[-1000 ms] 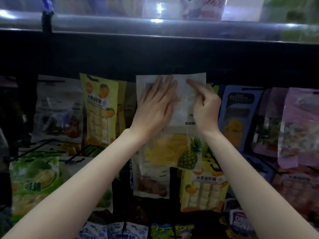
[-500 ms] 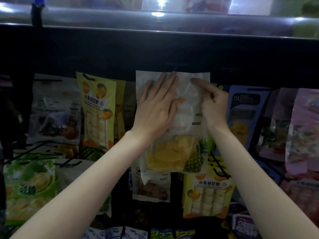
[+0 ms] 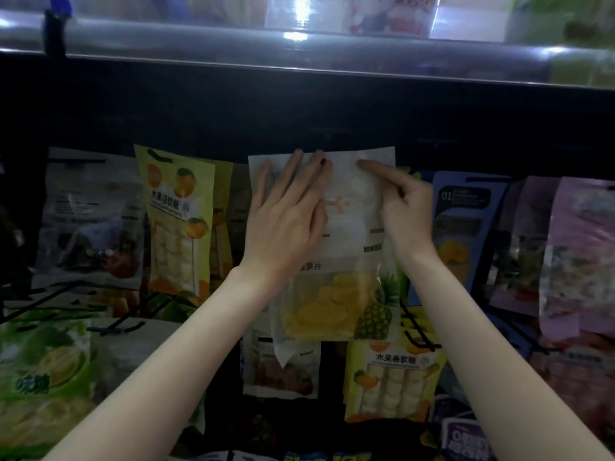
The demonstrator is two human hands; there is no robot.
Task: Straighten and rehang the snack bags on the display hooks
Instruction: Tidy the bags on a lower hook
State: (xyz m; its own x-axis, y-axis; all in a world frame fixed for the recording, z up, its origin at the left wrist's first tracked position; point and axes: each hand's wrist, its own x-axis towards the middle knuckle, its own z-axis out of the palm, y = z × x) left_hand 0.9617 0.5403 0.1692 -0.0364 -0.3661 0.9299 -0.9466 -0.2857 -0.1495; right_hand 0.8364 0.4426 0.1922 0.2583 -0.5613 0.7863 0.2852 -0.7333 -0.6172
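A white pineapple snack bag (image 3: 346, 294) with a clear window of yellow slices is held up at the top row of the display, its top edge just under the dark shelf front. My left hand (image 3: 283, 214) lies flat on the bag's upper left, fingers spread. My right hand (image 3: 404, 211) pinches the bag's upper right edge, index finger stretched along the top. The hook behind the bag is hidden.
A yellow fruit-roll bag (image 3: 176, 221) hangs to the left and a blue bag (image 3: 462, 234) to the right. Pink bags (image 3: 579, 261) fill the far right. Black wire hooks (image 3: 416, 331) stick out below. A second yellow bag (image 3: 392, 377) and a green bag (image 3: 40, 377) hang lower.
Both hands have lifted the pineapple bag a little higher toward the shelf front. My right index finger has slid left along the top edge.
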